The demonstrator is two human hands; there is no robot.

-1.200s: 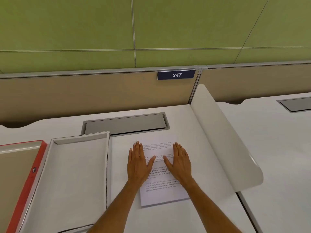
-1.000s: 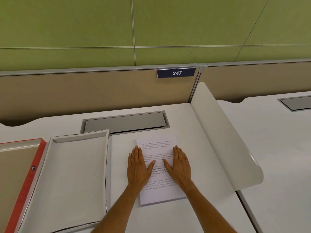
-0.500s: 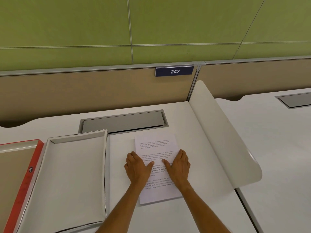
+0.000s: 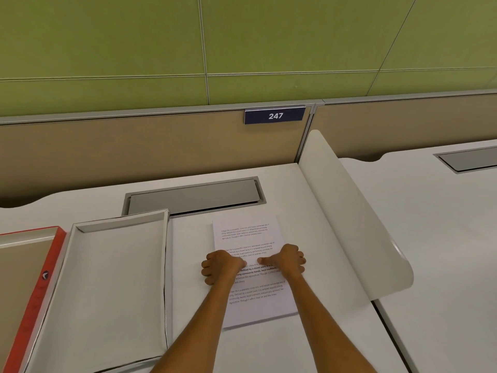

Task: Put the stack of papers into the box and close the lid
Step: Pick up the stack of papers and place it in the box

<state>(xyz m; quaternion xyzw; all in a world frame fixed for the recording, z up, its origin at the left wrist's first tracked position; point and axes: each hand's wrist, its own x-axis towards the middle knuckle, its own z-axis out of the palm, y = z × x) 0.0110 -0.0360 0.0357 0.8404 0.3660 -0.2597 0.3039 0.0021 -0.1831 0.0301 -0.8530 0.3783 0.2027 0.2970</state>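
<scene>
A stack of white printed papers [image 4: 246, 232] lies flat on the white desk [image 4: 269, 345] in front of me. My left hand [image 4: 220, 267] curls its fingers down over the stack's left edge, thumb on top. At the right edge my right hand [image 4: 289, 259] does the same. The two thumbs almost meet at the middle of the page. An open shallow white box [image 4: 166, 265] lies empty to the left of the stack. Beside it at the far left is a red-sided tray with a tan inside [image 4: 45, 275], partly cut off by the frame.
A grey cable hatch [image 4: 193, 196] is set into the desk behind the stack. A curved white divider [image 4: 349, 224] stands along the desk's right side, with another desk [image 4: 443, 251] beyond. A tan partition carries a sign 247 [image 4: 274, 115].
Both hands lay flat with fingers spread on the page; they have slid toward me and outward, and the fingers have curled down over the stack's side edges.
</scene>
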